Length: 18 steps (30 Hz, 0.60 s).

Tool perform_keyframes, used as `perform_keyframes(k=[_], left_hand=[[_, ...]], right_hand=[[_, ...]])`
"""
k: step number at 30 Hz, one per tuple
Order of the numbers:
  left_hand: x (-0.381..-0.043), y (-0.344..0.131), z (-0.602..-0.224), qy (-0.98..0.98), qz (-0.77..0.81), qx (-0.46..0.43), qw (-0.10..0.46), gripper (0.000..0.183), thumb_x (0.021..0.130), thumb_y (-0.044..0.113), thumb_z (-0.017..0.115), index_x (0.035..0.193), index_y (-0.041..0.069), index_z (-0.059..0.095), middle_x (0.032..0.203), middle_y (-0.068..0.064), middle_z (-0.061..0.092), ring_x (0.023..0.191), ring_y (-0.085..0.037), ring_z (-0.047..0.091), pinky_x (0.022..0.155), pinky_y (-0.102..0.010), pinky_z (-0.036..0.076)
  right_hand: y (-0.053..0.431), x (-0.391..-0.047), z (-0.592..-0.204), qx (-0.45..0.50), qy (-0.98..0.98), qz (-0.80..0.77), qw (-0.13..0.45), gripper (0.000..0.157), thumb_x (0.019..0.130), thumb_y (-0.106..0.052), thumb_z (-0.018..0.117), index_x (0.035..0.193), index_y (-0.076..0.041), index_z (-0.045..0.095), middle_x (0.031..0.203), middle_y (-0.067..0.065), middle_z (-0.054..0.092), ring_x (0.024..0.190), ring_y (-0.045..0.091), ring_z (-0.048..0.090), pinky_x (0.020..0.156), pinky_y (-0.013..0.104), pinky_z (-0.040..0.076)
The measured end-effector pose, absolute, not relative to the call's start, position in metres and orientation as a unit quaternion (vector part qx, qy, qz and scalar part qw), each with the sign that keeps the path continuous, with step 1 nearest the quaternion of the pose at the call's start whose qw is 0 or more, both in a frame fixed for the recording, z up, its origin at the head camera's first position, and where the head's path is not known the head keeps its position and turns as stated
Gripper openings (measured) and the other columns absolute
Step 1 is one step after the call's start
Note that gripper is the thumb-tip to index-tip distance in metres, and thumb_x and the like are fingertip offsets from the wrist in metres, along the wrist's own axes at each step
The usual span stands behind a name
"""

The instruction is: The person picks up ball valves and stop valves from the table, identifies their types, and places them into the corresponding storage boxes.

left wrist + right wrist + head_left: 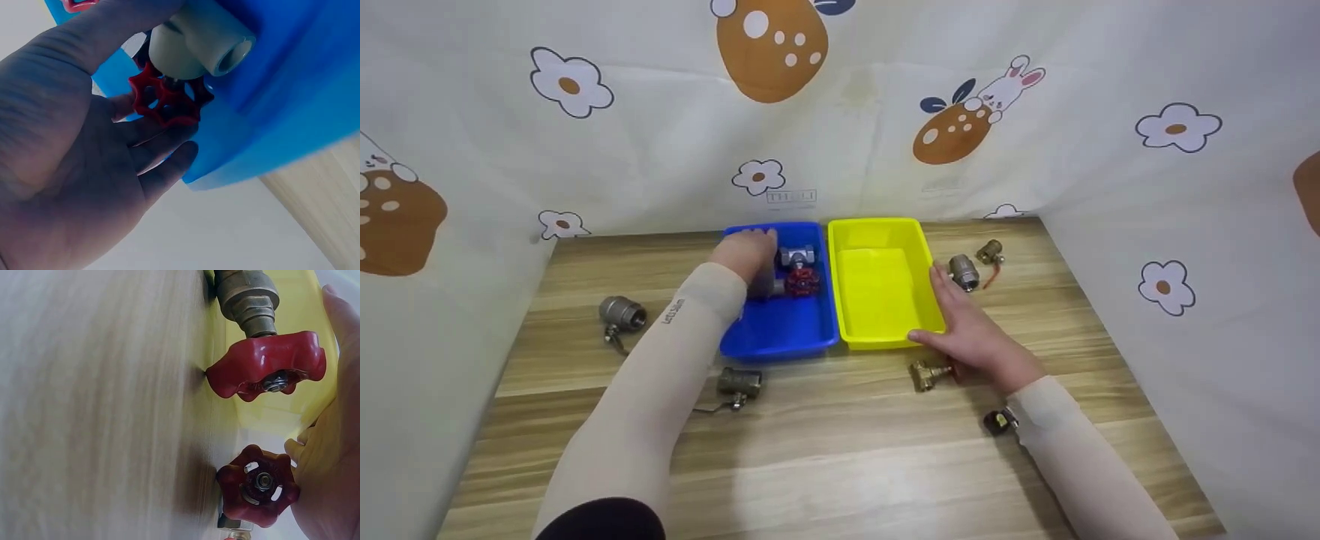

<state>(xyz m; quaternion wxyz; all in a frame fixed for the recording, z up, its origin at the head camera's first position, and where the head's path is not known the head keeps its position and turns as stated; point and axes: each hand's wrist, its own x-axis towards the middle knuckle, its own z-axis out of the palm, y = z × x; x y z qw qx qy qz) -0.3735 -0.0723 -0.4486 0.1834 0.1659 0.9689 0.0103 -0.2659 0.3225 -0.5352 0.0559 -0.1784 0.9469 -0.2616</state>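
Note:
In the head view my left hand [746, 253] reaches into the blue bin [780, 330]. The left wrist view shows it gripping a pale valve [214, 42], thumb against the body and fingers curled by its red handwheel [169, 104]. Beside that hand, a silver gate valve [798, 257] and a red handwheel [802, 282] are inside the bin. My right hand [971, 330] rests along the right side of the yellow bin [877, 292], fingers extended and thumb at the near corner. Just under it lies a brass valve [928, 375] whose red handwheel [264, 365] looms large in the right wrist view.
Ball valves lie on the wooden table: one at left [622, 312], one in front of the blue bin [740, 382], another [963, 272] and a small red-levered valve [990, 251] at right. A black-ended fitting [997, 422] sits by the right sleeve. Patterned cloth walls surround the table.

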Motion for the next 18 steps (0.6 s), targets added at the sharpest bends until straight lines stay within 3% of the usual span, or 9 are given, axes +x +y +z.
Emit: perform_keyframes(k=[6, 12, 18], left_hand=[[-0.376, -0.085, -0.449, 0.969, 0.055, 0.169, 0.173, 0.078, 0.095, 0.018, 0.079, 0.160, -0.005, 0.044, 0.158, -0.029, 0.053, 0.148, -0.048, 0.050, 0.126, -0.065, 0.037], [-0.378, -0.101, -0.450, 0.966, 0.081, 0.218, 0.112, 0.086, 0.099, 0.033, 0.083, 0.164, -0.004, 0.041, 0.166, -0.026, 0.046, 0.156, -0.046, 0.041, 0.130, -0.063, 0.032], [-0.363, -0.118, -0.452, 0.962, 0.103, 0.246, 0.058, 0.085, 0.102, 0.041, 0.081, 0.163, -0.003, 0.043, 0.167, -0.024, 0.046, 0.156, -0.045, 0.041, 0.131, -0.063, 0.030]], right_hand=[[0.321, -0.266, -0.535, -0.176, 0.947, -0.261, 0.057, 0.126, 0.096, -0.077, 0.069, 0.179, -0.015, -0.002, 0.185, 0.010, -0.006, 0.169, 0.039, 0.009, 0.133, 0.063, 0.018], [0.322, -0.268, -0.535, -0.184, 0.947, -0.259, 0.048, 0.126, 0.097, -0.075, 0.070, 0.178, -0.011, -0.001, 0.185, 0.016, -0.002, 0.169, 0.040, 0.009, 0.134, 0.061, 0.017], [0.323, -0.268, -0.535, -0.184, 0.946, -0.261, 0.049, 0.126, 0.096, -0.074, 0.072, 0.178, -0.010, -0.001, 0.185, 0.016, -0.002, 0.169, 0.040, 0.010, 0.134, 0.060, 0.017]])
